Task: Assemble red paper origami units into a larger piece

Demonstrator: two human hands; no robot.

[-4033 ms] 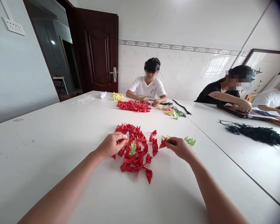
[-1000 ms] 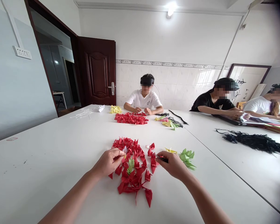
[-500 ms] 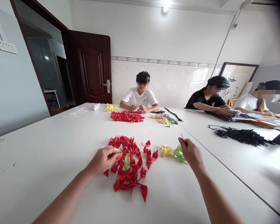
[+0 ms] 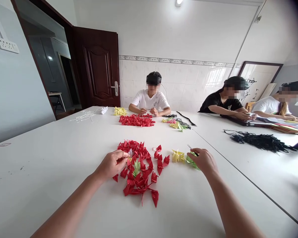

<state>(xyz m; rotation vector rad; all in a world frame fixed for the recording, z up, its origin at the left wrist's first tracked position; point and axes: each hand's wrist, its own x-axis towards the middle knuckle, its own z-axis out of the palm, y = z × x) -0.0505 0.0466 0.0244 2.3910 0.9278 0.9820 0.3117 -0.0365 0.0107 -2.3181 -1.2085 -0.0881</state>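
Note:
My left hand [image 4: 112,164] is closed in a pinch at the left edge of a heap of red paper cranes [image 4: 140,154]. Between its fingertips is a small pale, whitish paper crane [image 4: 130,153], partly covered by the fingers. A light green paper crane [image 4: 137,167] lies among the red ones, and a bit of yellow shows below the pinch. To the right, my right hand [image 4: 205,161] is closed around thin dark tweezers [image 4: 192,149], their tips pointing up and left. Under that hand lie green paper cranes [image 4: 192,162], partly hidden, with yellow paper cranes [image 4: 178,156] beside them.
Across the white table [image 4: 52,172], a person in a white shirt [image 4: 150,99] sits behind more red cranes [image 4: 136,120]. Yellow cranes [image 4: 120,111] and white strings [image 4: 84,116] lie far left. Black tassels [image 4: 259,140] lie right, near two more people.
My right hand has turned and shifted slightly, so the tweezers now slant left over the green cranes. My left hand keeps its pinch. The whole view has shifted a little.

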